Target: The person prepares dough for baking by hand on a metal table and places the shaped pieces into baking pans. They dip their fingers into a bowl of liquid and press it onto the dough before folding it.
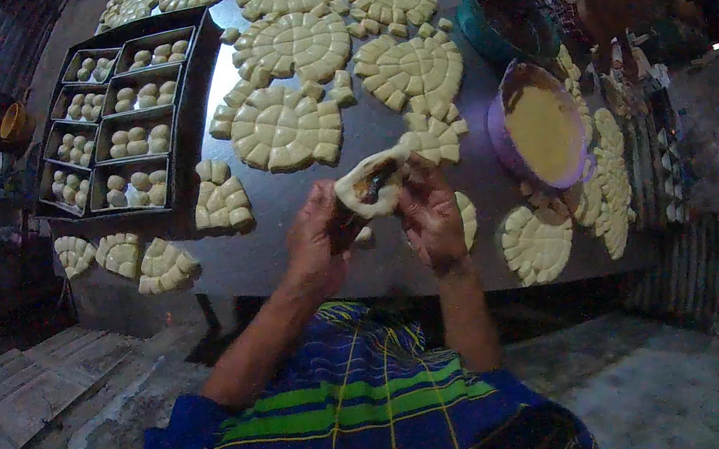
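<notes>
Above the near edge of the table, a pale piece of dough [385, 200] is stretched open between my two hands. A dark brown filling [367, 187] lies in its hollow. My left hand [315, 244] has its fingers closed on the dough's left edge. Its right edge is pinched by my right hand [434, 219], and the dough hides some fingertips. Just beyond my hands lies a cut dough round [433, 136]. A smaller dough piece [467, 219] is partly hidden behind my right hand.
At the far left a black tray [110, 120] holds several tins of dough balls. Several scored dough rounds [285, 129] cover the metal table [235, 256]. On the right stand a purple basin [498, 137] with yellow contents and a teal basin [470, 24]. Corrugated sheeting [709, 269] is beyond.
</notes>
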`<state>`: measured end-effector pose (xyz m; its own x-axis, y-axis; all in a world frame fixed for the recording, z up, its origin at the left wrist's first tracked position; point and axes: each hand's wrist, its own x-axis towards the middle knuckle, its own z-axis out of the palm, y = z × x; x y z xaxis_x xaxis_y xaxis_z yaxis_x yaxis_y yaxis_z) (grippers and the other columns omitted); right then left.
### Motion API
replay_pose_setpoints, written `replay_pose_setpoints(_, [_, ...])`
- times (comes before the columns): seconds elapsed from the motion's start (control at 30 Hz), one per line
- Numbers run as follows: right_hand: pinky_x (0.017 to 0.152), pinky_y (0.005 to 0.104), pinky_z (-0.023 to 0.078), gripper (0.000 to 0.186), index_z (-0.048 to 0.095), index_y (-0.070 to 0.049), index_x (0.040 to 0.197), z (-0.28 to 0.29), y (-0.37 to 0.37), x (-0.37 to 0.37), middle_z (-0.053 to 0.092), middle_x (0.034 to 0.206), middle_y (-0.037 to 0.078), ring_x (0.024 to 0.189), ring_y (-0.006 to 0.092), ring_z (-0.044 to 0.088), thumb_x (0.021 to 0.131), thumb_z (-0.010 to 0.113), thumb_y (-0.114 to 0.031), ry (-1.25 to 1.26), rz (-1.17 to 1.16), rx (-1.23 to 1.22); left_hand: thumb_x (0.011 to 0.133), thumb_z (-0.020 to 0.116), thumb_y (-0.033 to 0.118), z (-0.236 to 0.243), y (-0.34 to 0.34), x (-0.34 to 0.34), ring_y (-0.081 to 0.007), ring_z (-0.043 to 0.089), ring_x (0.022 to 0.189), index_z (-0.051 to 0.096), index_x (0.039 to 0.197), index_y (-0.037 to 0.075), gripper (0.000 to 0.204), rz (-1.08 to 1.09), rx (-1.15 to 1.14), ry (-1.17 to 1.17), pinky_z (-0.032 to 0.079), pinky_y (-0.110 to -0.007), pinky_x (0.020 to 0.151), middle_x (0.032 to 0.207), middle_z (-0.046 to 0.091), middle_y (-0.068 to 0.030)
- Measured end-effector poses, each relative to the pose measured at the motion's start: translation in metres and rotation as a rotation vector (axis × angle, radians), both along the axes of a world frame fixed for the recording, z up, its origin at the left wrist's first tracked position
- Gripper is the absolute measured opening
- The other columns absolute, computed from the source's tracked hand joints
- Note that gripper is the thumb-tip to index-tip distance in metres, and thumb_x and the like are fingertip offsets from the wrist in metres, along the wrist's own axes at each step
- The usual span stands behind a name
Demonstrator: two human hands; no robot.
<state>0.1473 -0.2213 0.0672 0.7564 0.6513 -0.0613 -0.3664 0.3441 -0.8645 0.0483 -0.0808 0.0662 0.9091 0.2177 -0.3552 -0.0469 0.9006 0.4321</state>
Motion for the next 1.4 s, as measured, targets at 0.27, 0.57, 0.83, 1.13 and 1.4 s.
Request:
replay_pose_setpoints(0.27, [0.089, 0.0328, 0.056, 0.042, 0.069, -0.015, 0.116, 0.024, 0.016, -0.021, 0.054, 0.132, 0.010, 0.112, 0.0240, 0.062, 0.079, 0.069, 0.005, -1.243, -0.098, -0.564, 0.097, 0.060, 0.022, 0.020, 0.026, 0.003, -0.0121, 0.061, 0.084, 0.052, 0.110, 0.009, 0.020, 0.061, 0.264, 0.075, 0.052, -0.028, 0.059, 0.098, 0.061, -0.0035])
replay_pose_setpoints(0.57, [0.071, 0.0359, 0.058, 0.038, 0.065, -0.010, 0.116, 0.028, 0.012, -0.005, 0.064, 0.110, 0.009, 0.091, 0.0255, 0.067, 0.079, 0.070, -0.003, -1.394, -0.062, -0.535, 0.092, 0.066, 0.015, 0.033, 0.044, -0.005, -0.0085, 0.060, 0.068, 0.060, 0.108, 0.004, 0.020, -0.203, 0.705, 0.052, 0.049, -0.022, 0.050, 0.086, 0.064, -0.0037])
replay_pose_setpoints(0.83, [0.064, 0.0337, 0.054, 0.023, 0.066, -0.006, 0.099, 0.065, 0.004, 0.026, 0.067, 0.094, 0.008, 0.077, 0.0242, 0.067, 0.079, 0.075, -0.011, -1.136, 0.287, -0.551, 0.096, 0.062, 0.025, 0.031, 0.062, -0.007, -0.0145, 0.065, 0.085, 0.063, 0.109, -0.001, 0.029, -0.508, 0.692, -0.071, 0.057, -0.032, 0.069, 0.100, 0.066, -0.0086])
replay_pose_setpoints(1.13, [0.078, 0.0342, 0.057, 0.034, 0.069, -0.006, 0.108, 0.055, 0.026, -0.005, 0.068, 0.107, 0.010, 0.093, 0.0242, 0.069, 0.075, 0.075, -0.006, -1.494, -0.055, -0.538, 0.095, 0.062, 0.033, 0.010, 0.052, -0.003, -0.0145, 0.065, 0.076, 0.060, 0.114, 0.004, 0.034, -0.387, 0.054, 0.129, 0.053, -0.027, 0.063, 0.092, 0.065, -0.0049])
replay_pose_setpoints(1.4, [0.084, 0.0356, 0.056, 0.033, 0.069, -0.004, 0.109, 0.029, 0.044, -0.042, 0.066, 0.104, 0.010, 0.096, 0.0263, 0.066, 0.078, 0.076, -0.005, -1.474, -0.353, -0.710, 0.092, 0.066, 0.015, 0.006, 0.045, -0.008, -0.0155, 0.065, 0.095, 0.060, 0.116, 0.001, 0.028, -0.118, 0.191, 0.090, 0.054, -0.029, 0.084, 0.106, 0.066, -0.0085])
